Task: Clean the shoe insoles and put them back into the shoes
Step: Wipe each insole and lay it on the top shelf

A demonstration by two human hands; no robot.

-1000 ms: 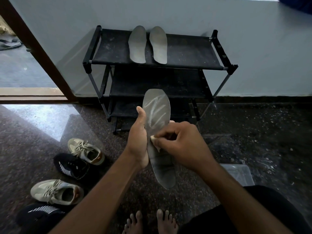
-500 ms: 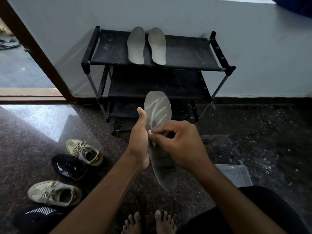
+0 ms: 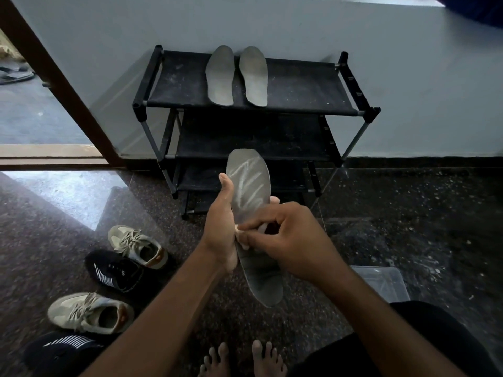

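Observation:
My left hand (image 3: 220, 227) grips a grey insole (image 3: 250, 186) upright by its left edge; wet streaks shine on its upper half. My right hand (image 3: 288, 240) pinches a small white wipe (image 3: 241, 232) against the insole's middle. Two more grey insoles (image 3: 221, 76) (image 3: 254, 76) lie side by side on the top shelf of the black shoe rack (image 3: 299, 85). On the floor to the left stand two beige sneakers (image 3: 138, 246) (image 3: 89, 312) and two black sneakers (image 3: 114, 270) (image 3: 60, 349).
A clear plastic tub (image 3: 381, 281) sits on the dark speckled floor at my right, partly behind my forearm. My bare feet (image 3: 242, 360) show at the bottom. A brown door frame (image 3: 60, 85) and open doorway lie at the left; a pale wall stands behind the rack.
My right hand with the wipe has slid a little leftward and down across the insole's middle. The insole stays upright in my left hand.

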